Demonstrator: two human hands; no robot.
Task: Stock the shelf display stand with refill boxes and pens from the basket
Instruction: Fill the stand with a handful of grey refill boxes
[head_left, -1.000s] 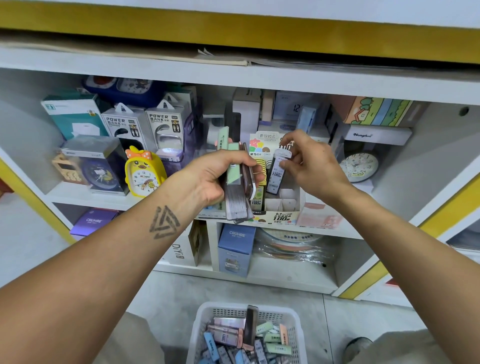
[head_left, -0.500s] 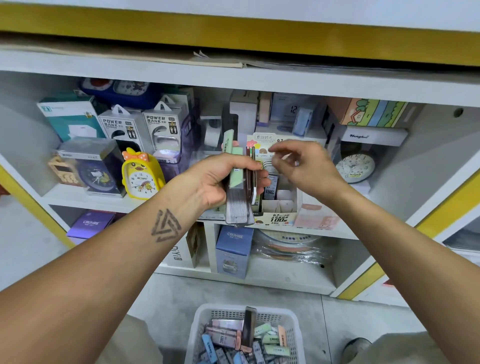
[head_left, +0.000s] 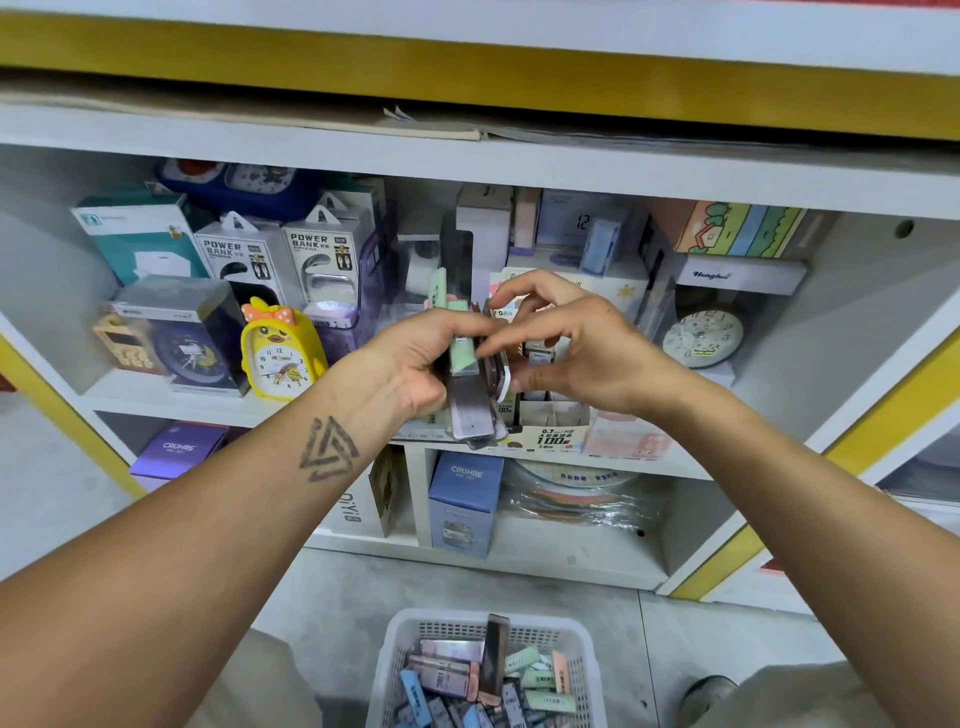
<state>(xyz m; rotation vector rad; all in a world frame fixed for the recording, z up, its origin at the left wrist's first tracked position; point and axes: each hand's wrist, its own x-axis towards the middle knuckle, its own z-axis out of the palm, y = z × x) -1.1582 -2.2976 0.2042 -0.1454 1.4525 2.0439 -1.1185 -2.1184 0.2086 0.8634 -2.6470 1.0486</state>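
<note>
Since the earlier frame the right hand (head_left: 582, 353) has come back from the display stand (head_left: 553, 421) to the stack of refill boxes (head_left: 467, 384) and now pinches the rightmost box. The left hand (head_left: 415, 364) grips the stack, in front of the shelf. The boxes look light, stiff and smooth, probably slippery; better to hold one by its narrow edges. More lie in the near basket (head_left: 395, 644).

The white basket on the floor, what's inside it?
The white basket holds a loose pile of small refill boxes in blue, green, pink and grey, one dark box standing upright. Lower layers are covered.
</note>
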